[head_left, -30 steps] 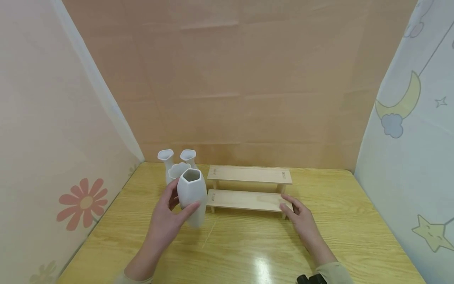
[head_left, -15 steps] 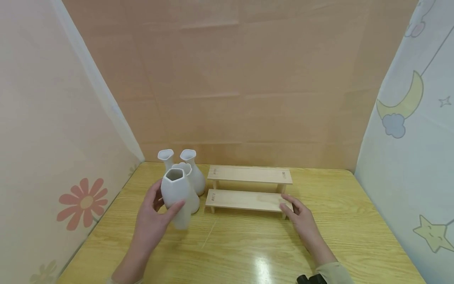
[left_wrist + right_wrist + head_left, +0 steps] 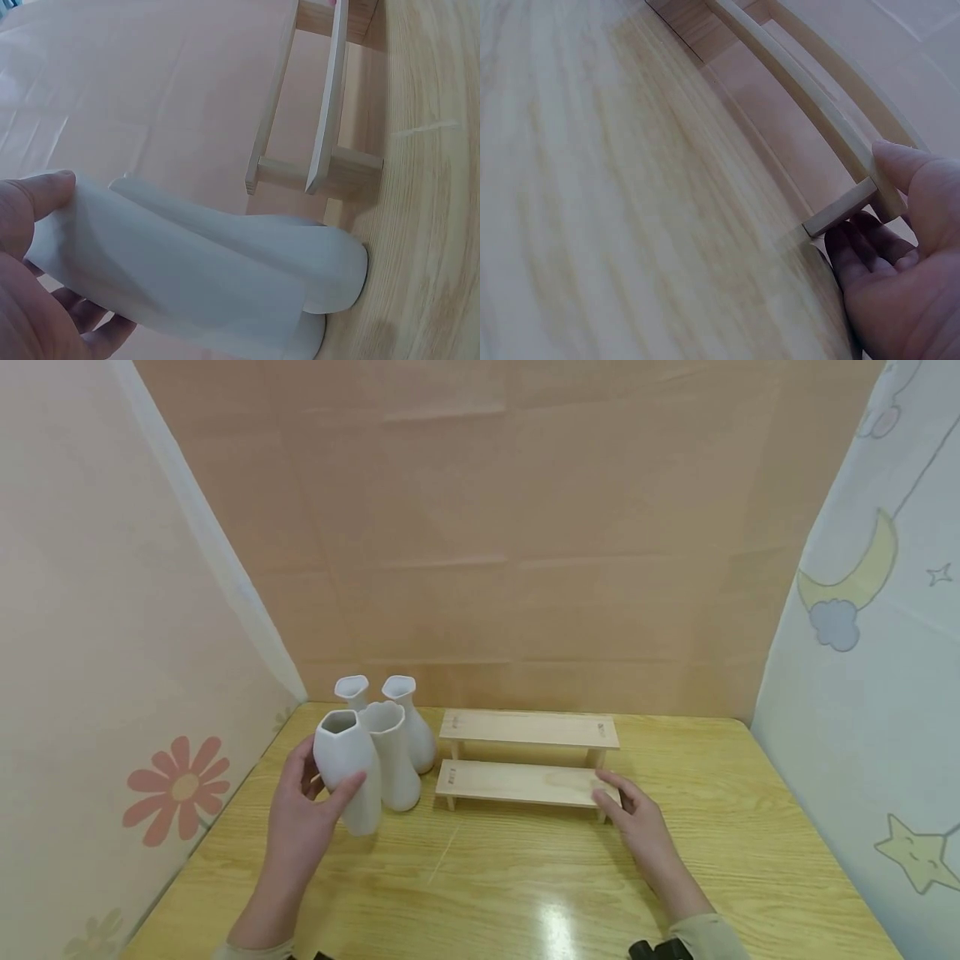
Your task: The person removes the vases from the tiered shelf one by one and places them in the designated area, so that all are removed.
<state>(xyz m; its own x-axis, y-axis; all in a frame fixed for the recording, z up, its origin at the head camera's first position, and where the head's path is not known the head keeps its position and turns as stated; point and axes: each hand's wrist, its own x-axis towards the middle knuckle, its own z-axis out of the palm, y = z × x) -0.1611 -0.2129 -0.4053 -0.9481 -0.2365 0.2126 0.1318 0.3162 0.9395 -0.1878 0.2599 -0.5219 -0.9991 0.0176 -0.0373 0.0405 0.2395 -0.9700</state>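
Note:
My left hand (image 3: 300, 814) grips a white vase (image 3: 348, 768) with a five-sided mouth, thumb on its near side and fingers behind. The vase leans slightly; in the left wrist view its base (image 3: 289, 315) looks just off the tabletop. Right beside it stands a white vase with a scalloped rim (image 3: 393, 760). Two narrow-necked white vases stand behind, one at the right (image 3: 420, 739) and one at the left (image 3: 351, 688), mostly hidden. My right hand (image 3: 637, 822) holds the right end of the lower board of a two-tier wooden stand (image 3: 517, 783), thumb on top.
The stand's upper board (image 3: 528, 728) lies behind the lower one, close to the peach-coloured back wall (image 3: 510, 527). Patterned side walls rise left (image 3: 150, 610) and right (image 3: 862, 693) of the wood-grain table (image 3: 510, 877).
My left hand has carried the vase leftward and lowered it, so the scalloped vase behind it now shows. The right hand has stayed on the stand.

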